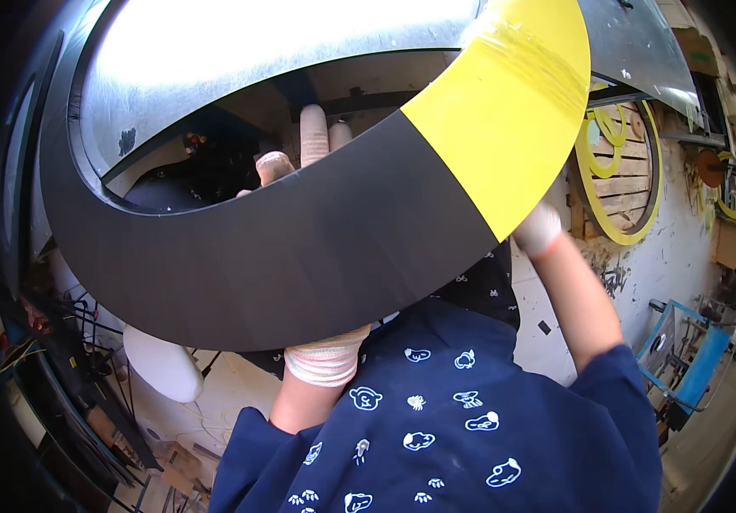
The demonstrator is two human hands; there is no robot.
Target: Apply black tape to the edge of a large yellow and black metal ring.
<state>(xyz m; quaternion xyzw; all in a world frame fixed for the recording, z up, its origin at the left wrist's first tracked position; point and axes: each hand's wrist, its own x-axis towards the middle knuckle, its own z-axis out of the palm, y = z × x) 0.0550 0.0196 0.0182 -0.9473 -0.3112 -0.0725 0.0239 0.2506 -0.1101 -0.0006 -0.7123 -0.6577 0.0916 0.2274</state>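
A large flat curved panel (282,248), like part of a ring, spans the view; most of it is black, and its right end is a yellow section (505,111) with a glossy, wrinkled patch. My left hand (312,141), in a pale knit glove, reaches beneath the black part and bears it from below. Its fingertips show straight beyond the inner edge, while the palm is hidden under the panel. Close by the outer edge of the yellow section is my right hand (540,229), also gloved and somewhat blurred. The panel covers its fingers, so their grip does not show.
Behind the panel is a shiny metal sheet surface (248,43). Yellow rings (654,171) lie around wooden slats at the right, above a blue-framed stand (697,355). A white rounded object (162,363) and dark metal framing (85,376) stand at lower left.
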